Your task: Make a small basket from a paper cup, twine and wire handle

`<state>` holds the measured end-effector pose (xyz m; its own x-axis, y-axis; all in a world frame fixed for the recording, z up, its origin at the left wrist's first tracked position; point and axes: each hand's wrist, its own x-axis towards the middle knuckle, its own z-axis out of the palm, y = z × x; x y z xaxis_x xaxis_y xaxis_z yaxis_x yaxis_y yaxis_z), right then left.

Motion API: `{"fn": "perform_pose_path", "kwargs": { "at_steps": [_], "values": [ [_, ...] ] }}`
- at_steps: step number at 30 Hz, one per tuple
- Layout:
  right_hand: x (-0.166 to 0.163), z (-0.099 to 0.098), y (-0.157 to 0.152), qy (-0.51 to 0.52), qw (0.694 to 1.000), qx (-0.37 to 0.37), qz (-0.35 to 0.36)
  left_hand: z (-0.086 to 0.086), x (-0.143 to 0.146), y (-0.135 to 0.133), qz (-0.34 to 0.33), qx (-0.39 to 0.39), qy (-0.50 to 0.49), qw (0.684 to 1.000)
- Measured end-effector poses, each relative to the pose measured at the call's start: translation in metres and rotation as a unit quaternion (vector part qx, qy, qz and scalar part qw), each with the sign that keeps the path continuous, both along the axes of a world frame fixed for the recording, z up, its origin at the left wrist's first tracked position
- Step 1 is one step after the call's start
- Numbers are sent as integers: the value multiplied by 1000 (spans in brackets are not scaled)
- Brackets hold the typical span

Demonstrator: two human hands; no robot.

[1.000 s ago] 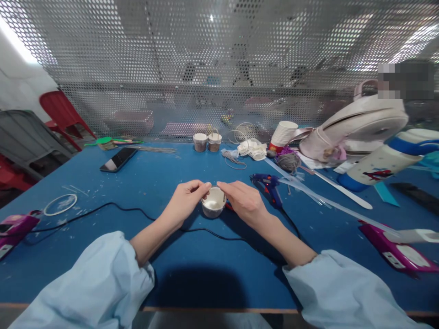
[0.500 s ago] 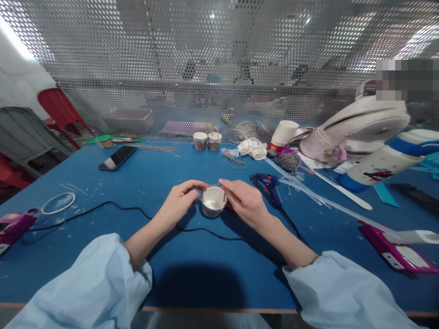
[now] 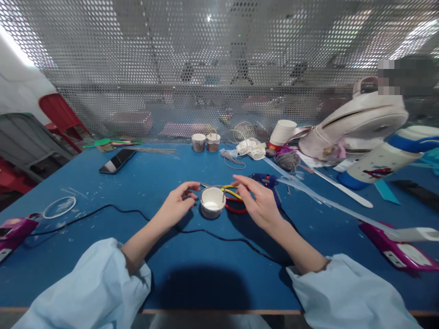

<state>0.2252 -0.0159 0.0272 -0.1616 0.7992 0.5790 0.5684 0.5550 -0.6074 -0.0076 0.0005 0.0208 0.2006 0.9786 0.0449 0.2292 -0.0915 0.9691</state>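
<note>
A small white paper cup (image 3: 212, 202) stands upright on the blue table (image 3: 192, 269), straight ahead of me. A thin wire lies across its far rim. My left hand (image 3: 178, 204) is just left of the cup, thumb and forefinger pinched on the wire's left end. My right hand (image 3: 260, 203) is to the right of the cup, fingers spread and reaching over the red-and-yellow handled pliers (image 3: 233, 199) that lie beside the cup; it holds nothing that I can see.
A blue glue gun (image 3: 270, 182) and its black cord (image 3: 103, 211) lie close by. Farther back are two small cups (image 3: 206, 141), a stack of paper cups (image 3: 283, 132), grey twine (image 3: 288, 161), a phone (image 3: 117, 161), a wire ring (image 3: 60, 206) and a perforated metal screen (image 3: 206, 68). Pink tools (image 3: 398, 251) sit at both sides.
My right hand let go of the cup's rim and moved right, opening over the pliers, which now show. My left hand drew back slightly to the left, still pinched.
</note>
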Motion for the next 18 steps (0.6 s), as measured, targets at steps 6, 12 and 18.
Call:
{"fn": "perform_pose_path", "kwargs": {
  "at_steps": [6,12,18],
  "values": [
    [7,-19,-6,9,988,-150,32,-15,3,-6,-107,-45,64,991],
    [-12,-22,-16,45,973,-209,85,-20,17,-17,-56,15,109,992],
    [-17,-22,-19,105,961,-242,87,-25,20,-24,-27,22,113,993]
  ]
}}
